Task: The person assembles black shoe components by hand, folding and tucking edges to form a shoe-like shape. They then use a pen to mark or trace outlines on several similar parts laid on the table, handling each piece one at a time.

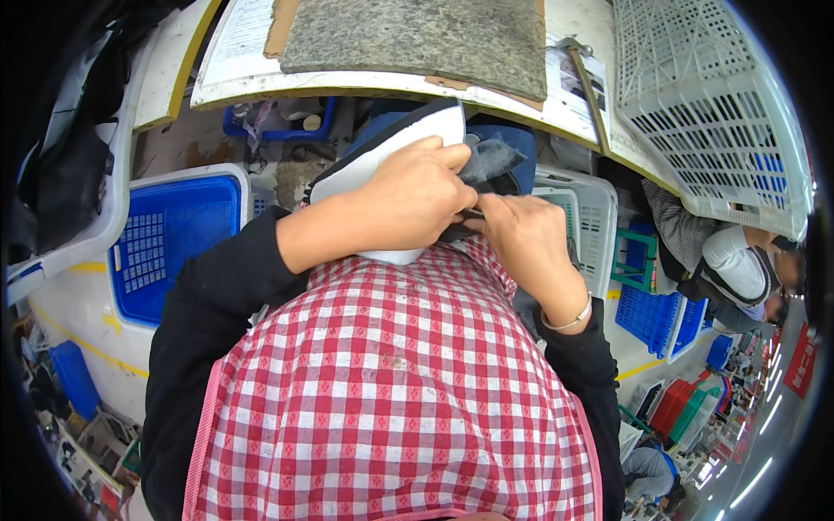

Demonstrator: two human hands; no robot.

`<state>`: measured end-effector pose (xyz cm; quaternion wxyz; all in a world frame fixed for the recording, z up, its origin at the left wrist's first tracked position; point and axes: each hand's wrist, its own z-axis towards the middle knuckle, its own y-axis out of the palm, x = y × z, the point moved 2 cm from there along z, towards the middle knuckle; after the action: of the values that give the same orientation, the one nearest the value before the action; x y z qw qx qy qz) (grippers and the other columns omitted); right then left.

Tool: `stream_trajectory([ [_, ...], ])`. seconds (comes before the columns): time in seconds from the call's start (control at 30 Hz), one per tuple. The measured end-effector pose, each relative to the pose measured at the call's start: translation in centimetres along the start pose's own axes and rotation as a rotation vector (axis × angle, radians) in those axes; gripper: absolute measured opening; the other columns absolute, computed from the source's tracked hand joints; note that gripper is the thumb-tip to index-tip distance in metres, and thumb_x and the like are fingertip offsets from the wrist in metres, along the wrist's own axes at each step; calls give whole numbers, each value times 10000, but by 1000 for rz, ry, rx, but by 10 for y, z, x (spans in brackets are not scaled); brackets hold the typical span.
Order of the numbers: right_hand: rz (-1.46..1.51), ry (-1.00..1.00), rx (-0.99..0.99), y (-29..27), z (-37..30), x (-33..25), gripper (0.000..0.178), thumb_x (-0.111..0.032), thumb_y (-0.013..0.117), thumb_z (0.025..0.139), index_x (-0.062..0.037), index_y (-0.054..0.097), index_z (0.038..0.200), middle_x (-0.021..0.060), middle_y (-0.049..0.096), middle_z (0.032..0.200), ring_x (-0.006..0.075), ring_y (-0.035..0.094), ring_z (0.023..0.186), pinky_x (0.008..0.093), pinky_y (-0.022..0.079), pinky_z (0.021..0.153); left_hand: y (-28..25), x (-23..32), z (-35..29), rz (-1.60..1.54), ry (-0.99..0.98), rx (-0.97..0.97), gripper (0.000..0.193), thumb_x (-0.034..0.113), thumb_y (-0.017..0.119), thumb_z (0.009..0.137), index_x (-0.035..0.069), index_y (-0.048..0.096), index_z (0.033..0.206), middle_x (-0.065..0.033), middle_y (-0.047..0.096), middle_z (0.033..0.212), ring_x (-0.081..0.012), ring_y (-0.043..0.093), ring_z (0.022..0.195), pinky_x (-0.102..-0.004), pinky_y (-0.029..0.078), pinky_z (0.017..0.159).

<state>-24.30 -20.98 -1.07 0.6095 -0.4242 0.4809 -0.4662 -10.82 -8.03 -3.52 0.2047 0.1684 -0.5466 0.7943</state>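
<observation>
White panel (354,177): there it is, above your lap and just short of the bench, a pale piece with a black edge strip (369,146) along its far left side.
Long axis: slanting, the narrow tip up and right toward the bench, the broader part running down and left under your forearm.
Nearer hand: your left hand (419,193), no contest, lying right across the panel; most of the white you can see sits to the left of those fingers.
Left fingers: folded in tight at the panel's right side, apparently gripping it; the tips are tucked under, so you cannot tell which layer they pinch.
Right hand: your right hand (528,233) comes in from the other side, just beside the left, its fingers pointing back toward the panel.
Right fingers: thumb and forefinger nearly together, seemingly pinching dark material (459,229) between your two hands; the remaining fingers curl under, partly hidden.
Grey flap (497,160): sticking out to the right beyond your left knuckles, above your right hand, its free end pointing right; whether it joins the dark material is hidden.
Bench: stone slab (417,48) straight ahead, hammer (588,87) lying to its right.
</observation>
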Motion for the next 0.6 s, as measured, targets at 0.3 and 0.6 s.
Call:
stream_trajectory([
  [0.3,56,94,54,3,3,24,187,-136,781,812,-104,692,973,77,733,814,274,685,630,376,494,521,-81,-46,19,-159,-239,238,443,210,823,833,43,706,1226,-128,711,1169,-258,710,964,-384,585,845],
  [0.6,-223,17,-16,26,51,14,29,-132,686,793,-129,714,801,61,692,723,258,707,636,386,527,527,-12,-48,117,360,39,-158,155,108,728,699,22,737,828,-201,724,828,-384,728,831,-461,583,681],
])
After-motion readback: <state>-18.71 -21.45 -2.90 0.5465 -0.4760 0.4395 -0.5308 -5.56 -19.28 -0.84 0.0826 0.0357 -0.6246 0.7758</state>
